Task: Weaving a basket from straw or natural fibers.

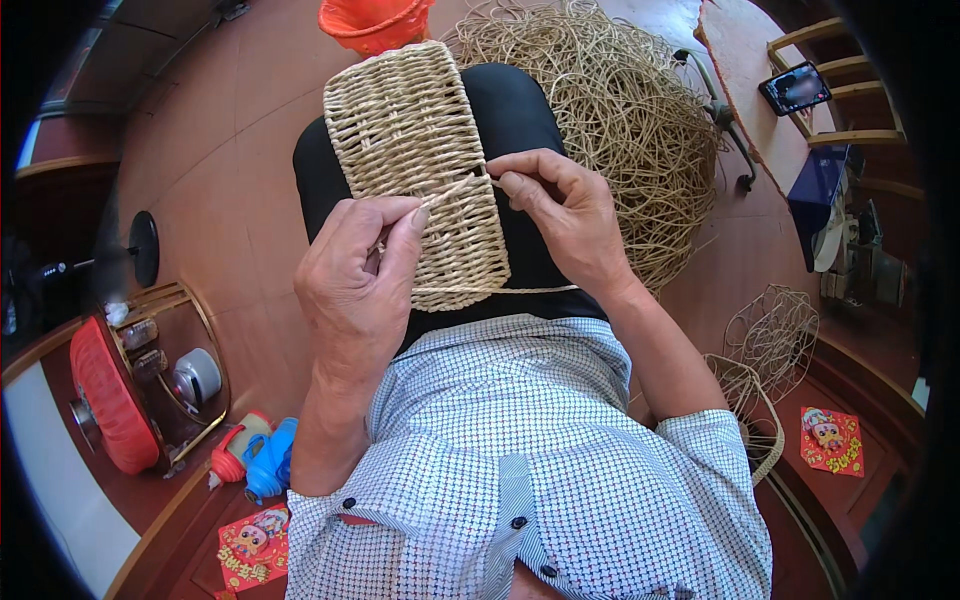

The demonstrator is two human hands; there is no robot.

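- Nearest, a checked shirt with dark buttons covers the person's torso, its sleeves ending short of the bare forearms
- The left hand reaches in over the left part of the woven panel, thumb and forefinger pinched together on a pale strand, the other fingers curled inward
- The right hand is at the panel's right edge, thumb and forefinger nipping the same strand there, the other fingers bent behind them
- Between the two hands the strand crosses the panel at a slant, beside a narrow dark gap in the weave
- The panel, straw-coloured and oblong, lies lengthwise on the lap, over dark trousers; another length of cord runs from its near end toward the right forearm
- Low on either side are red printed squares, one at the left and one at the right
- At the left, a blue bottle lies against a red one, near a silvery round container
- At the right, a small loose tangle of cord is well apart from the panel
- Farther off, a big heap of cord spreads over the reddish floor, just beyond the right hand
- Past the panel's far end stands an orange-red bin
- At the upper right, a phone with a lit screen is tilted near wooden rungs
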